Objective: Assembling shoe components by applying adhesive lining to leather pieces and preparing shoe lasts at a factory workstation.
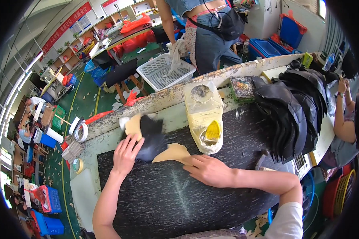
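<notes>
A black, leather-like piece (152, 137), blurred by motion, lies over the dark work mat in front of me. At its upper left is a tan piece (133, 126) with a whitish edge. My left hand (126, 155) has its fingers bent at the near left edge of the black piece, gripping it. From the lower right of the black piece a second tan piece (170, 153) sticks out. My right hand (208, 170) pinches the end of that one. Whether the two tan parts join beneath the black piece is hidden.
Beyond the mat (167, 203) stands a yellowish, glue-crusted container (205, 119) with a yellow scoop-like piece. Stacked black curved pieces (287, 115) fill the right, near a hammer-like tool (261, 158). A tape roll (77, 165) sits left. A person handles a white basket (165, 73) behind the bench ledge.
</notes>
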A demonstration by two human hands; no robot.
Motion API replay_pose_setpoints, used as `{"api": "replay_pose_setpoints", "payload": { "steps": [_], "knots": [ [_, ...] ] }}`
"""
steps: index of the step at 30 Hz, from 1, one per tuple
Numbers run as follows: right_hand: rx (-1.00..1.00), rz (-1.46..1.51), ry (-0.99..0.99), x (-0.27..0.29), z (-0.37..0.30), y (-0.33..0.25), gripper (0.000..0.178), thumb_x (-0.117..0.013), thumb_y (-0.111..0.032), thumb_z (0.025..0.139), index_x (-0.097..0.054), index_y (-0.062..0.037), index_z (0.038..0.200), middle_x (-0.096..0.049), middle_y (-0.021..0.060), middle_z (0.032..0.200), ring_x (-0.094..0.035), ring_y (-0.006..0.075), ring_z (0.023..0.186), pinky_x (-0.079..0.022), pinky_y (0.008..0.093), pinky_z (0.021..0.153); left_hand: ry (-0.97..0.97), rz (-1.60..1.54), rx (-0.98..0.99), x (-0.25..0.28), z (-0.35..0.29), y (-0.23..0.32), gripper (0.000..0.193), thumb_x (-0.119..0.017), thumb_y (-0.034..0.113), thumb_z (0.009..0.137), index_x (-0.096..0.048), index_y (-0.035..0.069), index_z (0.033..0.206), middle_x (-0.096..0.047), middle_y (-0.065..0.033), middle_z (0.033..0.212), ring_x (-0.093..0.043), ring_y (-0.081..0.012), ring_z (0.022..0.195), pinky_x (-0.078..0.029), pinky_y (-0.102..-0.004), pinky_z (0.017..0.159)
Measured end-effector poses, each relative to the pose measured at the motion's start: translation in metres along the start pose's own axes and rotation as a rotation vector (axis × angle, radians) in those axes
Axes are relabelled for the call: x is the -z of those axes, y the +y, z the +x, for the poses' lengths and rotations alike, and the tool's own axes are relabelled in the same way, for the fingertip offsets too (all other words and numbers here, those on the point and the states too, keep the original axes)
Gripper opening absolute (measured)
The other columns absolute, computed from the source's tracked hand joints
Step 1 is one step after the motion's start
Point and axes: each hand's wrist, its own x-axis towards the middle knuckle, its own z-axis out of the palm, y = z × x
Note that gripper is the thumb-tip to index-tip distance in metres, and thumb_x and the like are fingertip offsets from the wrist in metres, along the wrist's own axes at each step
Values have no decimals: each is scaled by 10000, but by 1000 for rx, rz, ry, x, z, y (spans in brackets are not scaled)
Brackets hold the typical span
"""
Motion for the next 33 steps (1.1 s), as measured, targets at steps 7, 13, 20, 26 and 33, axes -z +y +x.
{"api": "replay_pose_setpoints", "payload": {
  "steps": [7, 13, 20, 26, 33],
  "knots": [
    [-47, -275, -235, -36, 39, 16, 267, -590, -58, 757, -580, 56, 998, -612, 131, 880, -639, 250, 842, -530, 330, 718, -460, -737, 239, 11, -40, -53, 702, -549, -41, 691, -492, 101, 1376, -337, -125, 1504, -402, -299, 1340, -337, -396, 1095],
    [-169, 150, -83, 14, -9, -48, 219, -589, -55, 804, -624, -35, 1020, -642, 116, 775, -670, 282, 704, -548, 400, 587, -153, -255, 764, -19, 10, -38, 695, -732, 278, 759, -433, 94, 1358, -463, -190, 1239, -601, -394, 1018, -494, -471, 866],
    [-615, 671, 322, 38, -106, -118, 267, -627, -105, 890, -626, 8, 1132, -687, 160, 993, -679, 267, 921, -531, 340, 793, 619, -695, 699, -34, -1, -32, 268, -506, 217, 946, -589, -30, 880, -630, -151, 869, -593, -269, 784, -470, -405, 730],
    [-794, 1190, 889, -8, -130, -176, 440, -518, -240, 996, -467, 34, 1336, -586, 94, 1213, -515, 118, 1113, -440, 276, 945, 96, -1075, 32, 98, -1, 252, 609, -572, 354, 903, -433, -58, 1330, -399, -182, 1250, -421, -325, 1184, -331, -454, 1014],
    [-932, 1134, 1264, 1, -210, -207, 431, -515, -263, 995, -469, 14, 1322, -529, 89, 1266, -486, 149, 1160, -412, 289, 960, -386, -1005, -425, 88, -1, 360, 1078, -794, 230, 669, -142, -19, 1490, -84, -332, 1496, -155, -502, 1388, -230, -534, 1103]
  ]
}}
